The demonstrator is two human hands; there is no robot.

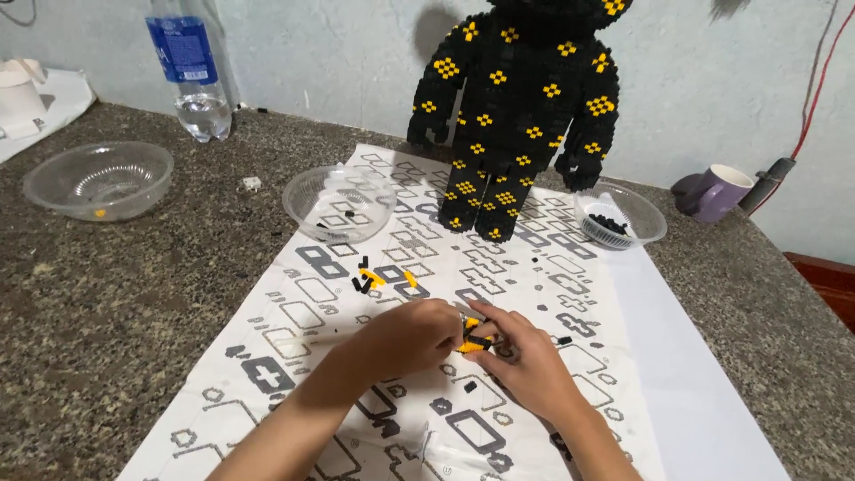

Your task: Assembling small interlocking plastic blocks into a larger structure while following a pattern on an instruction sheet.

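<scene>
left hand [411, 337] | right hand [525, 361] | yellow-black brick piece [474, 336] pinched between both grips

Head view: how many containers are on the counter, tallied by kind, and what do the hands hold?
Clear plastic bowls: 3, left, middle, right
Plastic water bottle: 1
Purple mug: 1
Total: 5
The left hand and right hand together grip a small yellow-and-black brick piece over the printed sheet.

Speckled granite counter [107, 294] against pale, perhaps bluish, plastered wall [338, 62].
</scene>
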